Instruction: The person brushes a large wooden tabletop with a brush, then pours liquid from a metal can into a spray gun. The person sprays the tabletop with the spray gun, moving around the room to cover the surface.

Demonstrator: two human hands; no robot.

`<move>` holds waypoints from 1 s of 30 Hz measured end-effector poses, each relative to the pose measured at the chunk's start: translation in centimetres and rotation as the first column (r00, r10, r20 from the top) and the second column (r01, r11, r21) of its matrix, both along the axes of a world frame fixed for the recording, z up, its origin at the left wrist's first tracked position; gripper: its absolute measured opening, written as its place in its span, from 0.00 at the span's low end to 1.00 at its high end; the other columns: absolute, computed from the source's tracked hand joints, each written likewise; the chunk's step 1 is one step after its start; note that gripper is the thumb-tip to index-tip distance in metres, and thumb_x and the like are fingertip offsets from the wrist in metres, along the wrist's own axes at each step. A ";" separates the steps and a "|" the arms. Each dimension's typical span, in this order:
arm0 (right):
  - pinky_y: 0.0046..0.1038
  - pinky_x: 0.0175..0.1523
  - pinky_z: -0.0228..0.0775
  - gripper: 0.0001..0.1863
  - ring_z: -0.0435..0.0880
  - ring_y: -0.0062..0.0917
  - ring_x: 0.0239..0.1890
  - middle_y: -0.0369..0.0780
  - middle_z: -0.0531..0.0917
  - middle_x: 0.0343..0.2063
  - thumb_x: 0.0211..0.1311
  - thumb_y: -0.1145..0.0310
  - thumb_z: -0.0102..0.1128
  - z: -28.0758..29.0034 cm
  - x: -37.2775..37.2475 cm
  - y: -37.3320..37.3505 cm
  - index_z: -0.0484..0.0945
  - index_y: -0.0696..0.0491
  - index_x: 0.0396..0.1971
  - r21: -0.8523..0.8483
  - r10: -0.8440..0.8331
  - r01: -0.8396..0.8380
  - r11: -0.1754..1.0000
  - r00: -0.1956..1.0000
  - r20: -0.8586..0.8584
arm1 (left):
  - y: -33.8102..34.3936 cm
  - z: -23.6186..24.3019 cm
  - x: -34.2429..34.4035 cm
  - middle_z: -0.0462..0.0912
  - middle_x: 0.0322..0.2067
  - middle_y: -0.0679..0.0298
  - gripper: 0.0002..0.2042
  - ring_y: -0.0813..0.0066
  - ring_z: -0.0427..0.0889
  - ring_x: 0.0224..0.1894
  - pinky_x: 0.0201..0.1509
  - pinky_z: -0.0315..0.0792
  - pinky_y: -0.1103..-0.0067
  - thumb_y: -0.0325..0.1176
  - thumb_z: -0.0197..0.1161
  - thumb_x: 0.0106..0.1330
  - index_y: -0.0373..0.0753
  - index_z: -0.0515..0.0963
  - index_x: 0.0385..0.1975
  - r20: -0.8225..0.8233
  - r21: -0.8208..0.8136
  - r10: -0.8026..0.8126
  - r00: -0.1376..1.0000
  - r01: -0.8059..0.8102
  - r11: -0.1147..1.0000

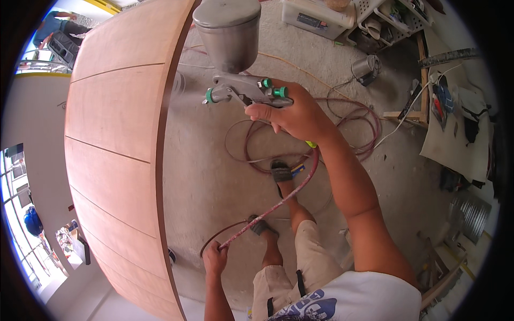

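Observation:
My right hand (292, 113) grips a metal spray gun (243, 91) with green knobs and a grey cup (227, 32) on top. Its nozzle points left at the edge of a tall reddish-brown wooden panel (118, 139), and a faint mist shows at the nozzle. A red air hose (278, 203) runs down from the gun. My left hand (215, 258) holds that hose lower down, close to the panel's near edge. My feet in dark sandals stand on the concrete floor (214, 176) between the two hands.
Coils of red hose (358, 134) lie on the floor behind my right hand. A small metal can (367, 67), a white bin (316, 16), crates and a cluttered bench (455, 117) stand at the right. Another person (56, 24) is at the far upper left.

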State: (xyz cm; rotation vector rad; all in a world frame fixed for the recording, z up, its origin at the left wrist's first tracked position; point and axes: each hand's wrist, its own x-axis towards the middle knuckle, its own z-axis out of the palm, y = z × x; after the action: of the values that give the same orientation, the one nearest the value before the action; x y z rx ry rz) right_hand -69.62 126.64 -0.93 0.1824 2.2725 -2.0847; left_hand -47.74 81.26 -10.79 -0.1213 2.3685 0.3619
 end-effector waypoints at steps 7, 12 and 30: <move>0.35 0.45 0.77 0.23 0.85 0.33 0.34 0.44 0.87 0.32 0.66 0.58 0.69 -1.9 -8.8 0.3 0.80 0.57 0.55 0.235 -0.250 0.323 0.917 0.923 -0.292 | 1.3 0.6 -0.7 0.80 0.24 0.44 0.18 0.39 0.81 0.30 0.35 0.73 0.57 0.45 0.68 0.66 0.34 0.77 0.28 -0.008 0.006 0.051 0.999 -0.051 0.999; 0.38 0.49 0.77 0.22 0.86 0.47 0.41 0.50 0.87 0.36 0.66 0.60 0.67 -3.1 -18.2 2.7 0.79 0.57 0.55 0.238 -0.387 0.542 0.806 0.787 -0.481 | 5.1 1.9 -3.8 0.80 0.23 0.45 0.18 0.39 0.80 0.29 0.34 0.72 0.58 0.45 0.67 0.68 0.34 0.77 0.28 -0.043 0.053 0.137 0.990 -0.135 0.990; 0.26 0.40 0.73 0.25 0.80 0.19 0.32 0.38 0.86 0.35 0.67 0.60 0.69 -0.8 6.4 -13.7 0.78 0.56 0.60 0.144 -0.137 0.155 0.977 0.982 -0.127 | -13.4 4.3 7.1 0.83 0.24 0.50 0.11 0.48 0.84 0.30 0.34 0.75 0.62 0.38 0.71 0.64 0.37 0.81 0.36 -0.069 0.090 0.043 0.997 -0.036 0.995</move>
State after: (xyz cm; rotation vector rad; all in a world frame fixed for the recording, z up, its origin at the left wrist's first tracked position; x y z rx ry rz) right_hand -63.24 112.98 -1.77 0.2474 2.5641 -2.0366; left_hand -40.66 67.90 -6.49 -0.1155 2.4178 0.4977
